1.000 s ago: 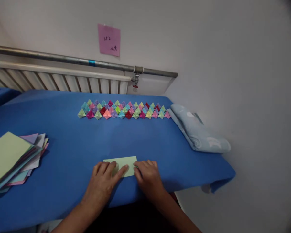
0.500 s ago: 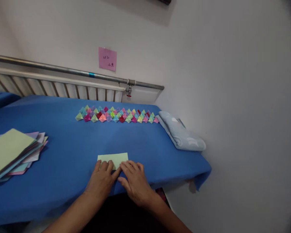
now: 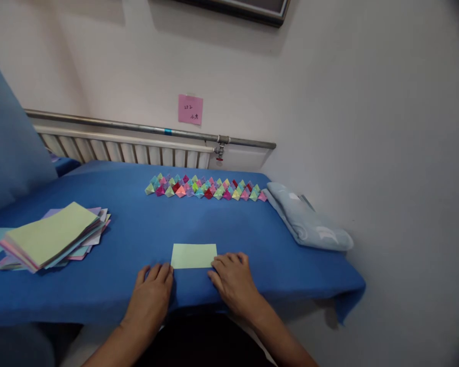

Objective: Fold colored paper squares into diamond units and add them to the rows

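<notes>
Clearing the middle

Half a second ago, the left hand (image 3: 151, 290) lay on the pale green paper (image 3: 193, 256). Now it rests by the paper's near left corner, fingers curled close together. The right hand (image 3: 235, 279) has its fingertips at the paper's right edge. Whether either one pinches it cannot be told. The paper lies flat on the blue cloth (image 3: 149, 229), its middle bare, so pressing there seems to have stopped.

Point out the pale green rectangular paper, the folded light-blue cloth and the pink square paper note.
Pale green rectangular paper (image 3: 194, 256), head view: middle of its upper face.
Folded light-blue cloth (image 3: 309, 221), head view: middle of its upper side.
Pink square paper note (image 3: 190, 110), head view: middle of its front.
</notes>
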The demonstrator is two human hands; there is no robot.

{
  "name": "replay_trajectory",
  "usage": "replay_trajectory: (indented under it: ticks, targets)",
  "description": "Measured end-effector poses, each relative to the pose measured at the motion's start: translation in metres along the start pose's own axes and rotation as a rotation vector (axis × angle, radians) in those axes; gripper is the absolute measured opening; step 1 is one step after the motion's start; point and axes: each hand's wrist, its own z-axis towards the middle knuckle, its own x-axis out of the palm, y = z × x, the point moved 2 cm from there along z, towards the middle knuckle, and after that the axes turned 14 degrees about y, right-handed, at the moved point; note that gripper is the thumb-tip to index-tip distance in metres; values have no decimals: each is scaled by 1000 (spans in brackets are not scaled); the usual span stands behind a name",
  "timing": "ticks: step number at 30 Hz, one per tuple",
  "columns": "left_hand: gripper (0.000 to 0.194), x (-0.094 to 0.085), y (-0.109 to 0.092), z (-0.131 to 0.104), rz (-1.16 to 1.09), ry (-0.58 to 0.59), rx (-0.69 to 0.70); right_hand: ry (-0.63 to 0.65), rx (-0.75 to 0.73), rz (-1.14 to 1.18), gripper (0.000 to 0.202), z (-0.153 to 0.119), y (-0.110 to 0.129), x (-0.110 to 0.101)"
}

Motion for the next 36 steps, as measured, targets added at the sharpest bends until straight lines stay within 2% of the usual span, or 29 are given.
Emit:
replay_trajectory:
  ticks: [3, 5, 7, 9, 13, 15, 18, 22, 25, 31, 36]
  targets:
    - [36, -11, -13, 8, -87, -103, 74, 70, 17, -87, 24, 19, 2, -10]
    - [33, -14, -24, 15, -153, -120, 187, 128, 42, -66, 18, 33, 0, -13]
    - [27, -12, -29, 20, -213, -104, 239, 190, 72, 18, 10, 47, -6, -14]
    - [21, -8, -29, 23, -257, -100, 224, 234, 90, 78, 9, 61, -15, -14]
    - [18, -1, -24, 22, -299, -148, 240, 300, 117, 163, 32, 79, -32, -16]
    - [18, 1, -22, 20, -307, -183, 264, 342, 139, 211, 36, 82, -37, -17]
    - [17, 0, -21, 17, -322, -224, 273, 380, 187, 273, 25, 83, -38, -19]
    - [18, 0, -19, 15, -346, -252, 286, 360, 214, 362, 7, 79, -36, -18]
    - [17, 1, -16, 14, -347, -271, 321, 335, 209, 469, 13, 76, -34, -14]
    - [24, 2, -8, 4, -371, -415, 319, 345, 270, 738, 44, 53, -22, -4]
    - [23, -4, -16, -4, -356, -452, 383, 358, 323, 1164, 41, 27, -4, 3]
